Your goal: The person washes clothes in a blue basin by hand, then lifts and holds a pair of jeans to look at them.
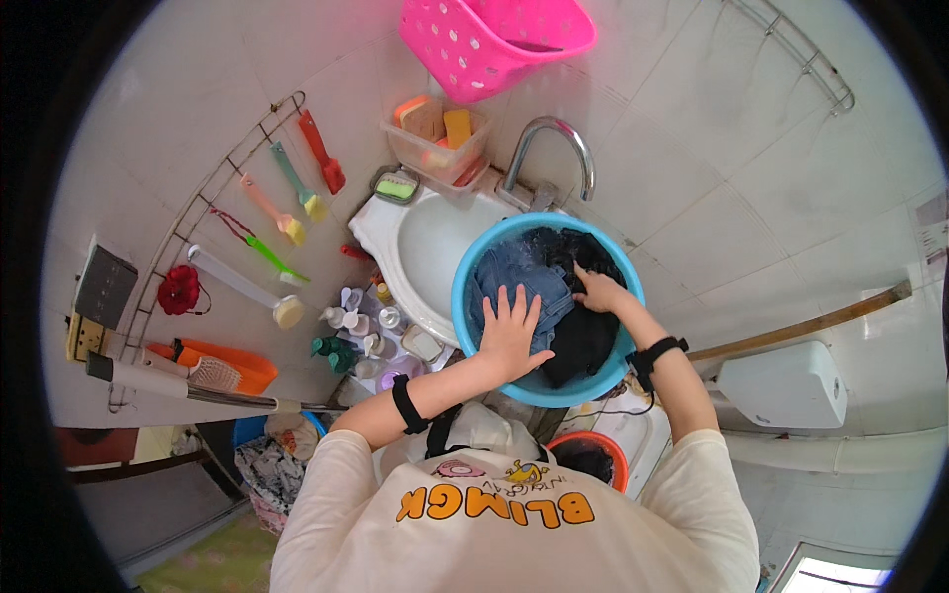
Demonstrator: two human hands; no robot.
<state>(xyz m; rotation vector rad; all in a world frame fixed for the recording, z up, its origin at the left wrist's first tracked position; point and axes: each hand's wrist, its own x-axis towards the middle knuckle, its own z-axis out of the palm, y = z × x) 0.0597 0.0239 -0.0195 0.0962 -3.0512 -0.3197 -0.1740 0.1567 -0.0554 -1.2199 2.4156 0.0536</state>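
Note:
A light-blue round basin [460,296] holds water and wet clothes and rests over the right side of the white sink [381,222]. Inside it, blue denim [514,265] lies on the left and black cloth [583,346] fills the right side and middle. My left hand [512,336] is spread flat over the denim, fingers apart, thumb pointing toward the black cloth. At the right, my right hand [601,292] touches the black cloth with a finger and thumb apart; its other fingers are partly hidden. Neither hand visibly grips anything.
A chrome faucet [554,128] arches behind the basin. Bottles [361,326] crowd the sink's left side. Brushes [287,222] hang from a wall rack. A clear sponge box [435,153] sits at the back under a pink basket [455,49]. Below is a red basin [618,460].

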